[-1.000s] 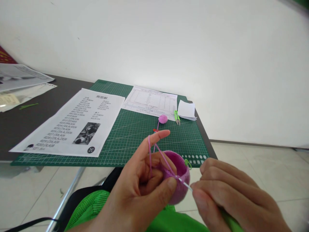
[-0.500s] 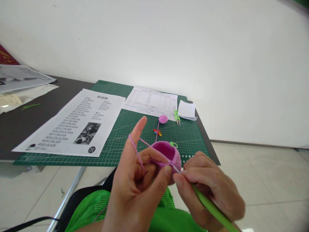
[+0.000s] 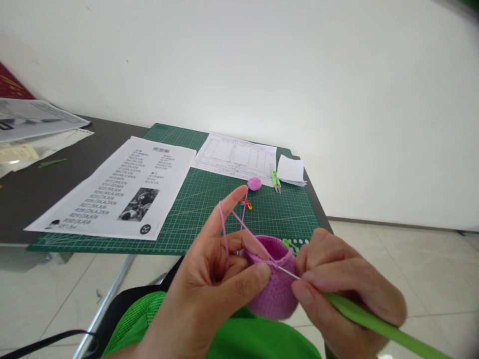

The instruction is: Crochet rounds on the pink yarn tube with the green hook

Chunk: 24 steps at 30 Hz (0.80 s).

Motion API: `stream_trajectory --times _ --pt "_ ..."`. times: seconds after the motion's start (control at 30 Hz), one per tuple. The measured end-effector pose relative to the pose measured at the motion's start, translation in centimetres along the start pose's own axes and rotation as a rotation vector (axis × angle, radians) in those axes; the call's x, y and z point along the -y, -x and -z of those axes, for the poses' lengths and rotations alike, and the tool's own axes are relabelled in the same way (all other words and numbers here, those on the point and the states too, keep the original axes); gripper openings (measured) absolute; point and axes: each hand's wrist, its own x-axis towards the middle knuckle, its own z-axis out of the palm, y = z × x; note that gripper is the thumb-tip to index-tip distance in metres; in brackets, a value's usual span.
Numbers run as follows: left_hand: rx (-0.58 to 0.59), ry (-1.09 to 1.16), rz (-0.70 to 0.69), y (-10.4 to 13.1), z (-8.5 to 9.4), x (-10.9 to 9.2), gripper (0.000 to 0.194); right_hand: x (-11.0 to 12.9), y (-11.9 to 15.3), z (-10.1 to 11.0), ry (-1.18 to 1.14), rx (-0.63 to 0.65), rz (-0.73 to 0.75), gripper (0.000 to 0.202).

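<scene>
Nearest, bright green cloth (image 3: 262, 341) lies below the two hands. The right hand (image 3: 348, 286) has its grip wrapped round a crochet hook (image 3: 374, 316), thumb and fingers pressed together at the front of its green handle, which slants toward the near right. The hook's thin metal shaft points left, its tip at the rim of a pink crocheted piece (image 3: 275, 296).

That piece, a hollow cup shape with its mouth upward, is held off the desk (image 3: 108, 135), just in front of its near edge. The left hand (image 3: 202, 289) has its grip pinched on the left part of the rim, thumb outside; its index finger is raised, with pink yarn (image 3: 249, 230) looped over it and running down to the hook tip. A green stitch marker (image 3: 287, 244) sits at the rim's far right.

Beyond, a green cutting mat (image 3: 209, 199) covers part of the desk, with a printed sheet (image 3: 108, 204) at its left. Small coloured markers (image 3: 246, 204) lie near the middle; farther back are a pink yarn ball (image 3: 254, 184), green snips (image 3: 276, 181), white paper slips (image 3: 290, 169) to their right and a ruled form (image 3: 235, 157). A white wall (image 3: 262, 75) stands farthest.
</scene>
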Motion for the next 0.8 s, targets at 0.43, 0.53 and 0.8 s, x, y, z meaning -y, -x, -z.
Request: stream_trajectory --times 0.43,0.53,0.8 --pt "0.167 0.036 0.124 -0.4 0.8 -0.1 0.075 -0.3 -0.2 0.9 -0.436 0.112 -0.309 0.014" --pt "0.193 0.064 0.136 -0.2 0.9 -0.2 0.073 -0.3 -0.5 0.9 -0.506 0.099 -0.389 0.012" --pt "0.238 0.055 0.194 -0.3 1.0 -0.4 0.074 0.2 -0.2 -1.0 -0.775 -0.089 -0.699 0.019"
